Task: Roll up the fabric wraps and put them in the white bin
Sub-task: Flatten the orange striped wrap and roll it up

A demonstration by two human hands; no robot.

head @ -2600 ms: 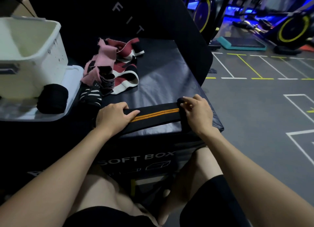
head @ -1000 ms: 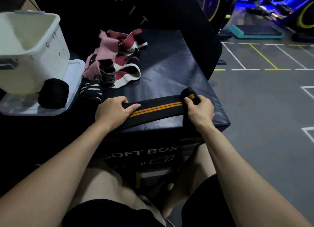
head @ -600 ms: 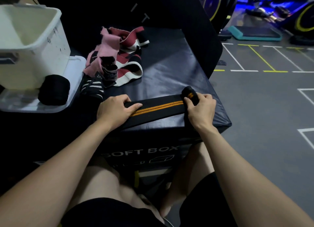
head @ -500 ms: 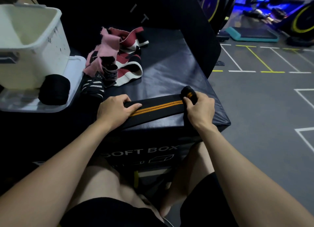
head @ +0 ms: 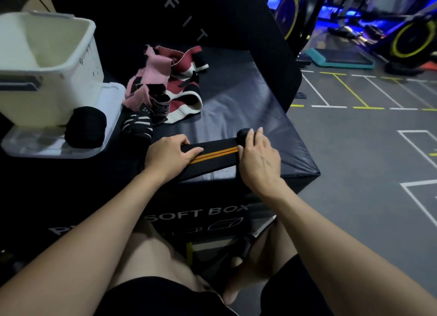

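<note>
A person sits at a black soft box (head: 236, 98), seen from their own head, with a black wrap (head: 212, 156) marked by two orange stripes stretched flat along the box's near edge. The left hand (head: 169, 156) presses down on the wrap's left end with fingers curled over it, while the right hand (head: 259, 157) grasps the small rolled-up start of the wrap at its right end, fingers laid over the roll. At the box's far left stands the white bin (head: 54, 62) on a clear lid (head: 47, 147), with a rolled black wrap (head: 85, 127) just in front of the bin, and a heap of pink, red and white wraps (head: 170, 88) lies on the box between the bin and the box's middle.
</note>
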